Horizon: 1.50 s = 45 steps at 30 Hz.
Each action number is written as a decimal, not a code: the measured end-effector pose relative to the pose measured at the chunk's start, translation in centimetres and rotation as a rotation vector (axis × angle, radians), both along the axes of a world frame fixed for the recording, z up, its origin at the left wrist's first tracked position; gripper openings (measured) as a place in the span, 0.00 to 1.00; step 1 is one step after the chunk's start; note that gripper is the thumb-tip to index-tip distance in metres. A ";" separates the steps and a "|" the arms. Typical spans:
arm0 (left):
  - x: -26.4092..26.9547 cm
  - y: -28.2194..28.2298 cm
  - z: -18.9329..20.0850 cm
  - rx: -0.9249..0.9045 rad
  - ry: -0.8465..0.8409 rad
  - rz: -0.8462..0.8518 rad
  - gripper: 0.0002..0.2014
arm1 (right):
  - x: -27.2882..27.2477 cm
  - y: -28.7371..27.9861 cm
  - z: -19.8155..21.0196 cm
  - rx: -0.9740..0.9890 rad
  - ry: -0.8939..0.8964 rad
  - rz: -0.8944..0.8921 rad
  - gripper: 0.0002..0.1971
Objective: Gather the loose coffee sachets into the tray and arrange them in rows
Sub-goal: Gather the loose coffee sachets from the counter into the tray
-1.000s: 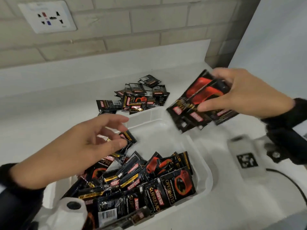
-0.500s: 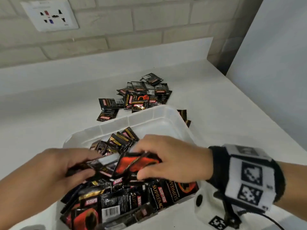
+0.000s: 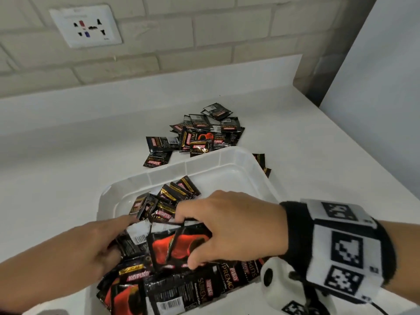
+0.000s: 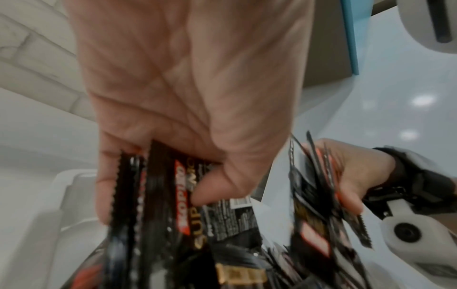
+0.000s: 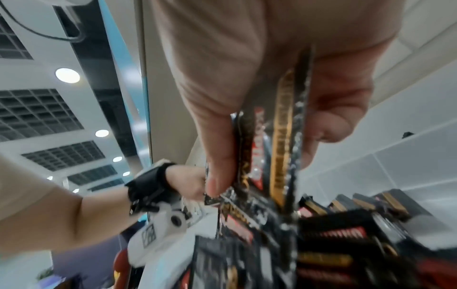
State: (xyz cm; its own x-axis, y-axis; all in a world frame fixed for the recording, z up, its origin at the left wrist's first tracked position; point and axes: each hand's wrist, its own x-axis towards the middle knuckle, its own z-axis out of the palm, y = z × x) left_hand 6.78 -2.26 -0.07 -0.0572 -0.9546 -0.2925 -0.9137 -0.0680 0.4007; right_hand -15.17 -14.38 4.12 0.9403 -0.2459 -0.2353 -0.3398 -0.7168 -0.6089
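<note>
A white plastic tray (image 3: 204, 165) sits on the counter, its near half full of black and red coffee sachets (image 3: 181, 289). My right hand (image 3: 227, 226) is low in the tray and pinches a bunch of sachets (image 3: 179, 246), seen edge-on between thumb and fingers in the right wrist view (image 5: 279, 148). My left hand (image 3: 75, 251) grips several sachets (image 4: 158, 195) at the tray's left side, thumb pressed on them. A loose pile of sachets (image 3: 200, 135) lies on the counter behind the tray. Two more sachets (image 3: 261, 162) peek out past the tray's far right corner.
A white counter (image 3: 68, 167) runs to a brick wall with a wall socket (image 3: 86, 26). A pale panel (image 3: 381, 87) stands at the right. White wrist cameras with black-and-white markers (image 3: 341, 246) ride on both wrists.
My right hand came down from above the counter into the tray with its bunch of sachets. My left hand dropped into the tray's left side and closed on sachets there.
</note>
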 end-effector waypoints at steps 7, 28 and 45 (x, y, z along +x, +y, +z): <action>-0.6 -0.6 -1.8 0.096 -0.005 -0.095 0.20 | 0.6 1.7 -2.5 -0.209 0.169 0.181 0.26; -3.1 -0.1 -0.6 0.382 -0.199 -0.177 0.51 | -0.9 0.7 -4.6 -0.139 0.189 0.324 0.33; 3.3 1.1 -1.3 -0.196 -0.075 0.484 0.40 | -8.1 -2.4 -2.2 -0.011 0.128 0.087 0.28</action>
State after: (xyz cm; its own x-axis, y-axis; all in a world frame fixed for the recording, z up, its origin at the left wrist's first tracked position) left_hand 10.08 -1.18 -1.39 0.4177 -0.9039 -0.0926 -0.8230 -0.4195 0.3830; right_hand -23.27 -16.73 1.88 0.9208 -0.1680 -0.3519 -0.3503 -0.7532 -0.5568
